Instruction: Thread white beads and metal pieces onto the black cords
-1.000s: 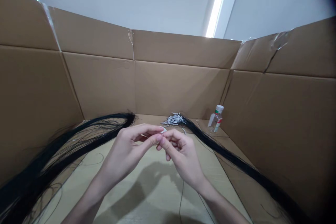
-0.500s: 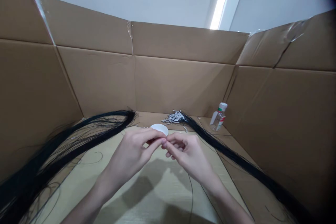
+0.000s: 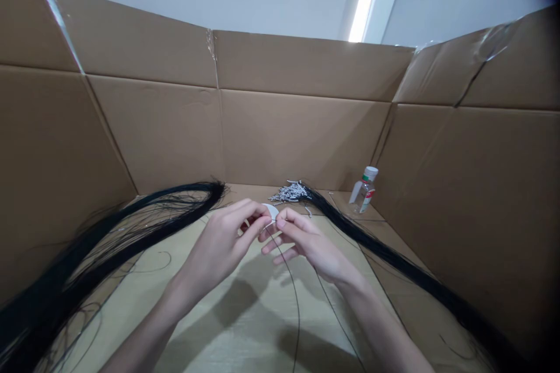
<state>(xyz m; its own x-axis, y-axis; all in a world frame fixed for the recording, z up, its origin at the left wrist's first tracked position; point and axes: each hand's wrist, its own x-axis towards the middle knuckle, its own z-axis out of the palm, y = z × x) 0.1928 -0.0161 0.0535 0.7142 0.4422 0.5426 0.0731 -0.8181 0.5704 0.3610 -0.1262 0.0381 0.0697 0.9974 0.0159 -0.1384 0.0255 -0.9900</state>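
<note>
My left hand [image 3: 234, 233] pinches a thin dark cord [image 3: 292, 280] between thumb and forefinger. Close beside it, my right hand [image 3: 306, 242] pinches the same cord with thumb and forefinger, its other fingers loosely spread. A short span of cord shows between the two fingertips, and a length trails down toward me over the table. Just behind the fingertips lies a round white dish [image 3: 272, 211], mostly covered by my hands. Farther back, a heap of small silvery beaded pieces [image 3: 289, 192] is at the end of a bundle of black cords [image 3: 385, 250].
A looped bundle of black strands [image 3: 175, 221] lies along the left side. At the back right stands a clear bottle with a white cap [image 3: 363, 191]. Cardboard walls [image 3: 301, 134] enclose the pale tabletop [image 3: 227, 326] at the back and both sides.
My fingertips have moved slightly apart, the right hand's lower fingers have spread, and the cord now shows between the hands and hanging down in front.
</note>
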